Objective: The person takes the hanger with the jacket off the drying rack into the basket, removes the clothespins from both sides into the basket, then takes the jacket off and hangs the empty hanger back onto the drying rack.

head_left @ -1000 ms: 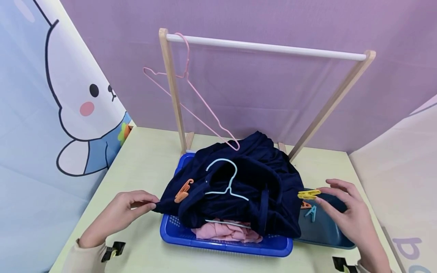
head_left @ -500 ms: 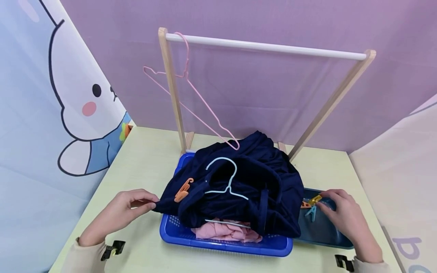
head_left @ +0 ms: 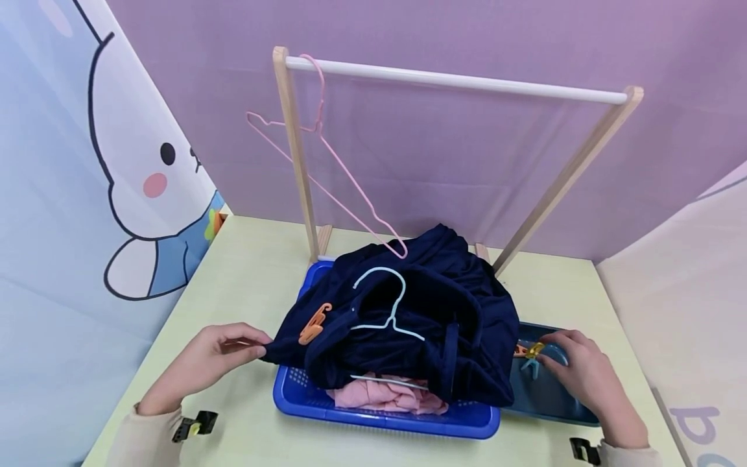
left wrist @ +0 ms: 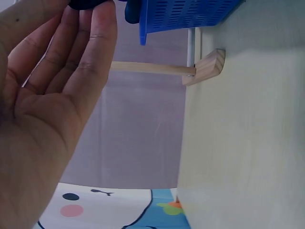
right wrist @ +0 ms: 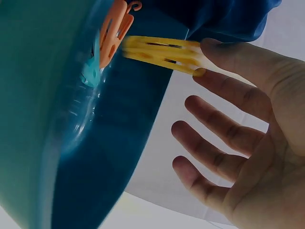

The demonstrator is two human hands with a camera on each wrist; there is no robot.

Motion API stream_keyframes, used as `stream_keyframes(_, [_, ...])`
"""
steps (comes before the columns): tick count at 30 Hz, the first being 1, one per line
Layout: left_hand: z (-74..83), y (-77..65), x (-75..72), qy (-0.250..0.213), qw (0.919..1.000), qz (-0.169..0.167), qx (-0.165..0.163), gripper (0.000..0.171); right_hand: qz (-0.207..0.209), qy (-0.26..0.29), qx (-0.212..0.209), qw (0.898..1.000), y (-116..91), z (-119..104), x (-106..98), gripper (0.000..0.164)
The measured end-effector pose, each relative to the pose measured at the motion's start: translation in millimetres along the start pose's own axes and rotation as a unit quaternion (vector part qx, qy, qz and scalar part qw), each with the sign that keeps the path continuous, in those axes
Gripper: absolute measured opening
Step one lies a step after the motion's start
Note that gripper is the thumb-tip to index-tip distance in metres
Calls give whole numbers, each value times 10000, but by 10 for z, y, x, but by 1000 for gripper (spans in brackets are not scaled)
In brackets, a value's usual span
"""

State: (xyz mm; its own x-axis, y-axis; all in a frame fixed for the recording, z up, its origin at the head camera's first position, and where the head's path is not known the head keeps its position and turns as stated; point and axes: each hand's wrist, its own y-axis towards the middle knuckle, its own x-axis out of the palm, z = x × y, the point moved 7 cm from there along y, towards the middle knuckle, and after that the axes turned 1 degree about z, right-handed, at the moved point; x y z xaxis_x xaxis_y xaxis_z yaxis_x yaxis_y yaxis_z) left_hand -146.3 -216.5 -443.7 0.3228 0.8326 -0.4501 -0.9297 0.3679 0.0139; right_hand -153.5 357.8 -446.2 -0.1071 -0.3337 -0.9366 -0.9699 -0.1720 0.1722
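My left hand [head_left: 218, 360] pinches the left end of a dark navy garment [head_left: 490, 318] heaped over a blue basket [head_left: 385, 425]. Between thumb and forefinger, my right hand [head_left: 586, 370] holds a yellow clothespin [right wrist: 162, 53] over a dark teal tray [head_left: 560, 402]. Close by it, an orange clothespin [right wrist: 114, 33] and a light blue clothespin [right wrist: 90, 69] lie in the tray. Another orange clothespin [head_left: 315, 324] is on the garment's left part. From the garment's neck opening sticks the hook of a light blue hanger [head_left: 392, 318].
Behind the basket stands a drying rack with a white bar [head_left: 455, 79] and wooden posts. A pink hanger [head_left: 350, 175] hangs at the bar's left end. Pink cloth [head_left: 391, 397] shows at the basket's front. The tray sits against the basket's right side.
My right hand has lowered toward the tray, bringing the yellow clothespin down beside the other clothespins there. The left hand keeps its pinch on the garment and has hardly moved.
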Motion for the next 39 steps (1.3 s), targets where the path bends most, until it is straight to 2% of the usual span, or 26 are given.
stream_keyframes(3, [-37,10,5,-287,9995,34,-83,21,92,1,-122,9999,-5,-44,-47,28])
stream_keyframes(8, [-103,13,11,-560,9981,146,-195,24,526,9,-563,9970,38,-247,-262,32])
stream_keyframes(11, [-117,13,13,-596,9979,187,-174,25,722,-49,-956,9928,81,-502,-417,34])
stream_keyframes(14, [-115,13,12,-689,9973,208,-128,28,941,-95,-1503,9841,156,-853,-591,34])
stream_keyframes(16, [-112,12,11,-720,9971,227,-128,28,1136,-45,-1962,9739,220,-1119,-712,27])
stream_keyframes(18, [-110,9,8,-723,9970,247,-127,29,1291,83,-2427,9614,286,-1401,-833,33])
stream_keyframes(21, [-108,10,-1,-676,9972,280,-127,29,1526,371,-3169,9354,370,-1840,-971,46])
stream_keyframes(23, [-107,13,-9,-646,9974,294,-81,29,1506,507,-3610,9190,424,-2129,-1013,40])
stream_keyframes(26, [-113,17,-14,-662,9974,296,-34,29,1276,539,-4121,9005,500,-2512,-997,31])
stream_keyframes(29, [-124,19,-10,-701,9971,278,-42,29,902,407,-4420,8915,556,-2839,-928,23])
stream_keyframes(34, [-150,12,-5,-707,9968,303,-195,29,766,193,-4814,8729,635,-3263,-784,27])
stream_keyframes(36, [-156,8,-4,-719,9966,313,-261,29,715,143,-4891,8691,680,-3387,-694,27])
stream_keyframes(39, [-152,-2,-5,-719,9965,307,-290,30,460,-17,-4883,8715,743,-3535,-502,27])
